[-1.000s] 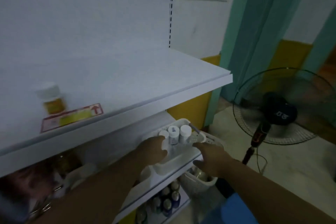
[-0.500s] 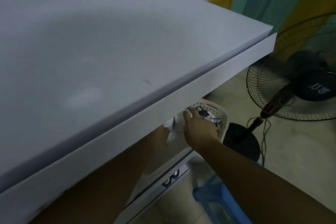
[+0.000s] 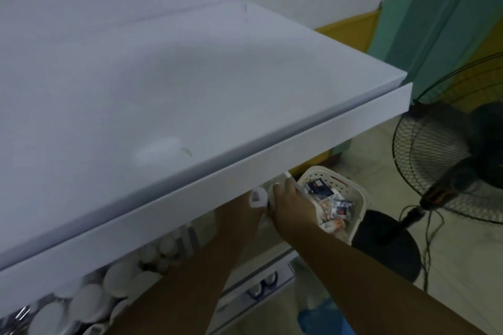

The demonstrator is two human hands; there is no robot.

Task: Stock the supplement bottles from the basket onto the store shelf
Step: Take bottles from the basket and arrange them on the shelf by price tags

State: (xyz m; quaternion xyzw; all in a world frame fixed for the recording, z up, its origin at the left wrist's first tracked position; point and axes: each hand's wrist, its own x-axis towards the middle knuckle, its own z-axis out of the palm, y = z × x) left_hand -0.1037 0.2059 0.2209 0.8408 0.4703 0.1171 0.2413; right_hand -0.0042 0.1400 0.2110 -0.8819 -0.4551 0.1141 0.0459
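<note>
A white plastic basket (image 3: 353,208) sits just below the front edge of the wide white shelf (image 3: 190,76), with dark and orange supplement packs inside. My right hand (image 3: 292,205) reaches down over the basket's left rim, its fingers curled on something white that the palm hides. My left hand (image 3: 246,211) is mostly hidden under the shelf edge. A small white bottle (image 3: 258,196) with a label pokes out at its fingertips, touching the right hand.
Several white-capped bottles (image 3: 122,280) stand on the lower shelf at bottom left. A black standing fan (image 3: 446,160) and its round base (image 3: 386,247) stand on the floor at the right. A blue object (image 3: 321,318) lies near my right arm.
My view has dropped and swung right, so the amber bottle on the shelf is out of sight. Both hands stay at the basket. The white bottle now shows at my left fingertips.
</note>
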